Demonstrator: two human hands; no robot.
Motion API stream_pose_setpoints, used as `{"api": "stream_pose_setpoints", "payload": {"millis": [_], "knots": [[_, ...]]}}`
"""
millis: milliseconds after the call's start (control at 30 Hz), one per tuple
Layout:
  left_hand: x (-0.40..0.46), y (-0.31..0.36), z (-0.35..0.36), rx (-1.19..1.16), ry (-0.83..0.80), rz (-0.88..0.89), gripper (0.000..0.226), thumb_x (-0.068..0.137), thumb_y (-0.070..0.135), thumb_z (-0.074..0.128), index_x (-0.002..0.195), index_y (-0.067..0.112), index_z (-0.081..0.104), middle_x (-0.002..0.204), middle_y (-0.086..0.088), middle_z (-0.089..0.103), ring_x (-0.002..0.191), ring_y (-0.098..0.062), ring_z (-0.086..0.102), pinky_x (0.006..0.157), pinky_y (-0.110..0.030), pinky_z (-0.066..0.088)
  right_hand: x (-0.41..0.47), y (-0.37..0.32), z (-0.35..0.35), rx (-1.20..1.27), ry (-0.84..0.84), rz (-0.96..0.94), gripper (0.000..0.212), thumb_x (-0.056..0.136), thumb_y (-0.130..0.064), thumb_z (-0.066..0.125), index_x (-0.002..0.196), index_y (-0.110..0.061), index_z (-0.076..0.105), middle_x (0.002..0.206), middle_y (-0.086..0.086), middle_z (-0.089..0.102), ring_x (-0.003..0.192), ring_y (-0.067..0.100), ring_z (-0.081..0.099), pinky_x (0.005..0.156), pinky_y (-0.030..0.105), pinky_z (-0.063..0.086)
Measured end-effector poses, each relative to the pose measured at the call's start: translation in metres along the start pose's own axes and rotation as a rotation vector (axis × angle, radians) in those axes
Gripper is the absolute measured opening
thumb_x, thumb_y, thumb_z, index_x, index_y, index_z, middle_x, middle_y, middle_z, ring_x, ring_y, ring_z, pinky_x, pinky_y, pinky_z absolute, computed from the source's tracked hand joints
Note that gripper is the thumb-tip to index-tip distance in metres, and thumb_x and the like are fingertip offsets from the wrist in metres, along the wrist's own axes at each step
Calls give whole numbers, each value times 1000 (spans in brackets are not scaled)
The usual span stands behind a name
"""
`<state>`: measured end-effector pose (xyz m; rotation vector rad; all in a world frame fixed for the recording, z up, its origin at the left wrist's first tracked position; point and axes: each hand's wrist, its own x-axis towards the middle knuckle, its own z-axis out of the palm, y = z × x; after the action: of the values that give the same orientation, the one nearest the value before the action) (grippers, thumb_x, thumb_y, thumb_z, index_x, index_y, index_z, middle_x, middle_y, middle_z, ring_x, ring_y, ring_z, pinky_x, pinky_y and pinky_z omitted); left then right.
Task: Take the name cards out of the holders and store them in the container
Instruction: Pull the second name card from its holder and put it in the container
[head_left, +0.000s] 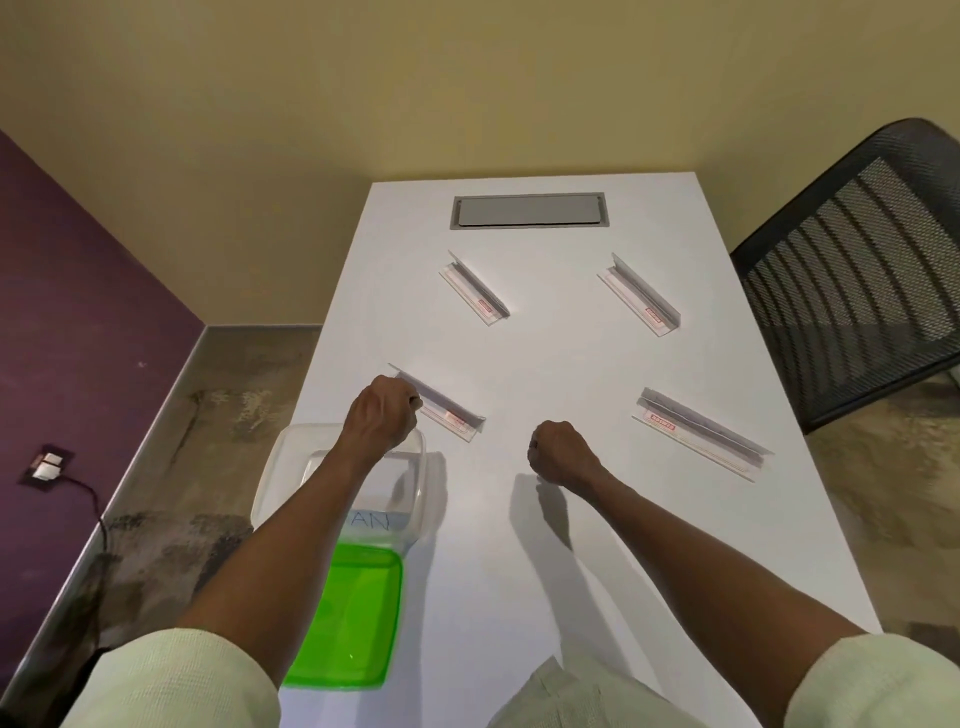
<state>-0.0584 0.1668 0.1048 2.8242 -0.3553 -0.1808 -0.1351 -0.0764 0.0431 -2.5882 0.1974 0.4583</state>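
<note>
Several clear acrylic name-card holders lie on the white table (519, 519). The near-left holder (452, 418) has my left hand (382, 418) at its left end, fingers curled round that end; whether they pinch the card or the holder is hidden. Other holders sit at the far left (475, 288), far right (639, 293) and near right (701, 434), each with a white card inside. A clear plastic container (291, 467) stands under my left forearm, one card lying in it. My right hand (561, 454) hovers as a fist, holding nothing.
A green lid (348, 623) lies near the table's front left edge. A grey cable hatch (529, 211) is set into the far end. A black mesh chair (857, 280) stands to the right. The table's left edge drops to the floor.
</note>
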Motion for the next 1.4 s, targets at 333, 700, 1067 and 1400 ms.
{"api": "stream_pose_setpoints", "payload": {"millis": [333,700,1067,1400], "knots": [[54,-25,-2,54,-10,-50,22,84,1,48,64,6,57,69,-13,61,76,-38,59,62,-39,50,45,-14,5,458,-159,252,21,75,2,47,75,11,65,80,23,73,62,29,67,57,30,50],[121,-51,23,45,19,-119,25,84,0,43,61,9,44,63,-15,51,63,-28,36,57,-32,34,91,-25,19,668,-241,432,29,82,5,49,55,-6,48,55,13,58,45,23,54,56,33,50],[163,-64,43,28,-151,-333,21,91,11,52,72,3,56,91,-21,64,91,-41,62,70,-36,43,126,-43,29,632,-306,570,15,66,-3,46,54,-8,54,45,10,56,37,21,42,49,26,36],[181,-72,51,-80,-154,-568,21,88,5,50,88,5,71,84,-9,63,79,-27,59,71,-28,42,140,-49,29,646,-387,544,15,70,-9,50,58,-8,59,48,10,55,39,19,37,47,23,30]]}}
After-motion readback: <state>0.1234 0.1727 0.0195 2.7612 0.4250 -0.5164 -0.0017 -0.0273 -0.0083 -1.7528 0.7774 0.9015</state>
